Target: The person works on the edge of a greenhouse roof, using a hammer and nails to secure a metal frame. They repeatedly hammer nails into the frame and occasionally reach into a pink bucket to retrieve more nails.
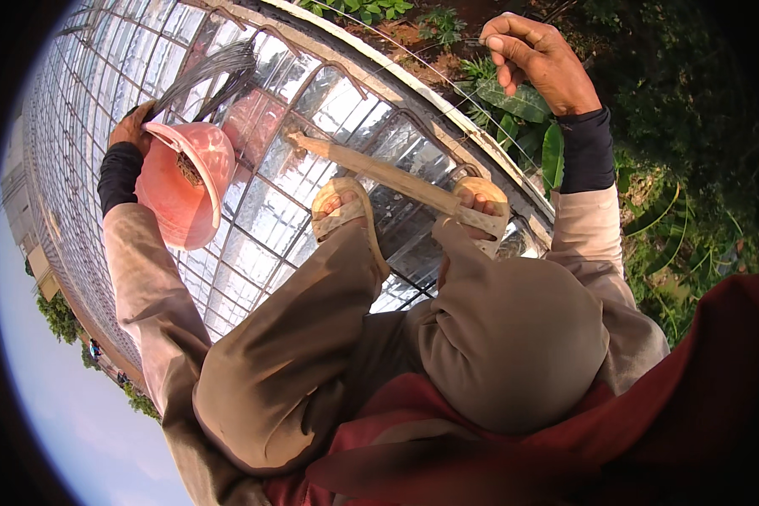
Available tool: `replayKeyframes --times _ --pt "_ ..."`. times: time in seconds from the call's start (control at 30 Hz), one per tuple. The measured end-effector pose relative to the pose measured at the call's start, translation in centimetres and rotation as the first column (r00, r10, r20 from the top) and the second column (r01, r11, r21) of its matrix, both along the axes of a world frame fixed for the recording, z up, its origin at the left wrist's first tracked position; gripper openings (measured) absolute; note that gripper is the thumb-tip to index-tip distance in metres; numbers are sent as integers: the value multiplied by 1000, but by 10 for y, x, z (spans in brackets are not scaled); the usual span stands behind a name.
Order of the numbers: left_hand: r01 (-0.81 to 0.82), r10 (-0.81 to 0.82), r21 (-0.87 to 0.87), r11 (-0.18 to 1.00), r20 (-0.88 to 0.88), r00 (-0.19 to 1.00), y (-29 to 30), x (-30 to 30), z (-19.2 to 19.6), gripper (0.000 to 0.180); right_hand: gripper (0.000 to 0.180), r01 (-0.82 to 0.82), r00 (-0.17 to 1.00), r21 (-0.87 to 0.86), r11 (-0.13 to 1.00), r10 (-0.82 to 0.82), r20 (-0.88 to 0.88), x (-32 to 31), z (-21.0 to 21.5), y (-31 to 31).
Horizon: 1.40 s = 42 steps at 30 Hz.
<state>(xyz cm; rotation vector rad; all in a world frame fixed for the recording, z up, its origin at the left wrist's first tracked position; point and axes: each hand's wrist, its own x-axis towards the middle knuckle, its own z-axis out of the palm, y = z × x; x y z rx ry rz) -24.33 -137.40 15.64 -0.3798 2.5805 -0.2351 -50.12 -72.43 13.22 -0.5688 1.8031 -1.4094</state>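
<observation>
My left hand [131,131] is closed at the rim of a pink plastic container [215,152], which is tipped so that its inside shows. Something brown [188,169] lies within it. A bundle of thin grey wire [219,74] spreads out just beyond these fingers; whether they also grip it I cannot tell. My right hand [538,63] is raised past the slab's edge, above the plants. Its fingers are curled with the thumb against them, and a thin wire [481,41] shows faintly at the tips.
A grid of steel bars [257,226] covers shiny sheeting under me. A wooden stick [388,175] lies by my sandals [346,202]. The pale edge board [447,103] curves along the right, with a taut string beside it. Beyond are leafy plants [514,101] lower down.
</observation>
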Motion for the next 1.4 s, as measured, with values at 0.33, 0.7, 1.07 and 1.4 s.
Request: replayKeyframes --times 0.33,0.7,1.07,1.4 --pt "298 219 736 607 -516 828 300 -57 74 68 12 27 987 -93 995 -12 159 15 18 -29" --pt "-449 587 893 30 348 731 362 -14 39 40 32 41 990 -32 999 -37 136 31 -43 -58" --pt "-667 529 704 -244 673 516 350 -71 36 37 36 -54 999 85 995 54 1 16 -104 -53" --pt "-686 466 719 -110 647 604 374 -106 -10 33 9 104 902 186 977 -172 396 -23 -177 -62"
